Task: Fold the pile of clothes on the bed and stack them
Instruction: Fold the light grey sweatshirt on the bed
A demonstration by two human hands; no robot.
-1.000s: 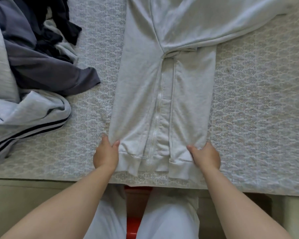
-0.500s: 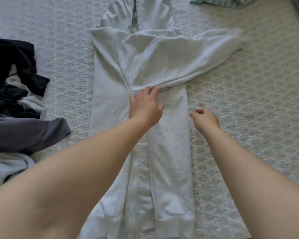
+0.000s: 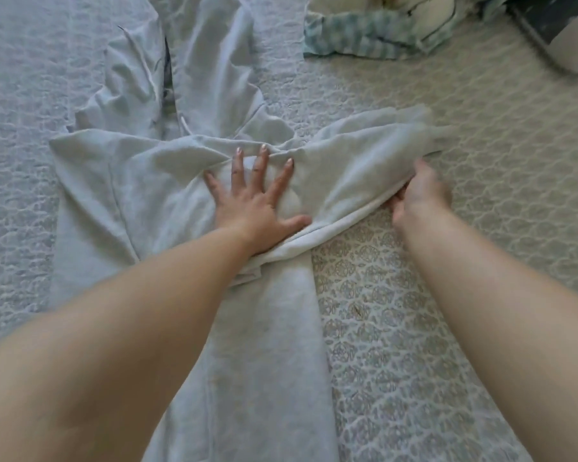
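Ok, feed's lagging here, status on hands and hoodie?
Left hand flat, pressing the grey hoodie. Right hand gripping its sleeve, blurred. Nothing in the way.

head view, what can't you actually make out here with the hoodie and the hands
- Hoodie hem: cut off by the bottom edge of the head view and covered by the left forearm.
- Sleeve cuff: motion blur smears its far end.
- Right hand fingers: blurred and tucked under the sleeve's edge, so the grip is unclear.
- Hoodie under the left hand: hidden by the flat palm.
- Striped cloth: cut off by the top edge.
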